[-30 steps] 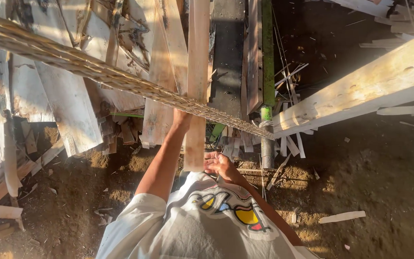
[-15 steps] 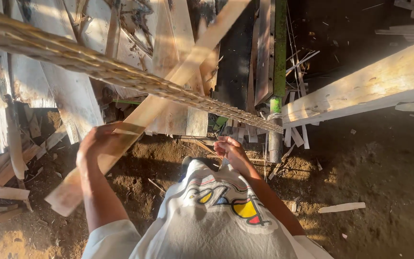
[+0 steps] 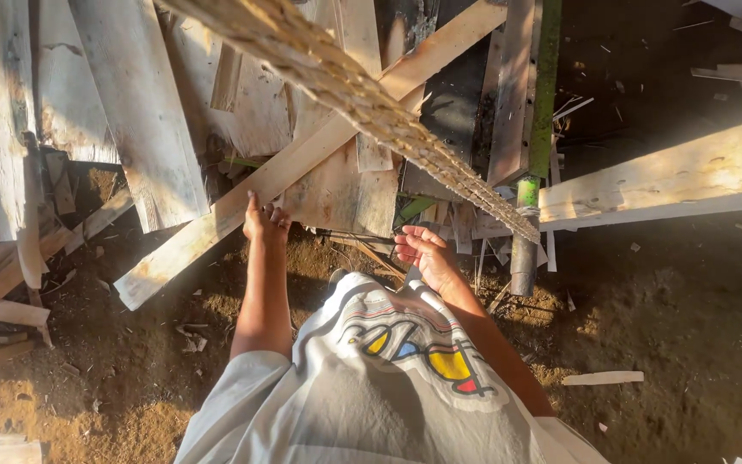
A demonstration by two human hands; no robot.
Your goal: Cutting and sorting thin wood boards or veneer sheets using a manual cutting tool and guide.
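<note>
My left hand (image 3: 264, 221) grips the near edge of a long pale plank (image 3: 184, 251). The plank lies slanted across a heap of boards, from the dirt at lower left up to the upper right. My right hand (image 3: 423, 252) hovers open near my chest, palm up and fingers apart, holding nothing. It is just below a thick braided rope (image 3: 362, 96) that crosses the view from the upper left and ends by a green pole (image 3: 544, 94). My white printed shirt fills the bottom middle.
A heap of weathered boards (image 3: 100, 103) covers the upper left. A thick pale beam (image 3: 672, 176) juts in from the right. A grey post (image 3: 523, 258) stands under the green pole. Loose wood scraps (image 3: 601, 377) lie on the brown dirt ground (image 3: 689, 326).
The plank went from upright to slanting left, and now lies lower across the heap. My left hand stayed on it and moved back toward the middle. My right hand opened wider.
</note>
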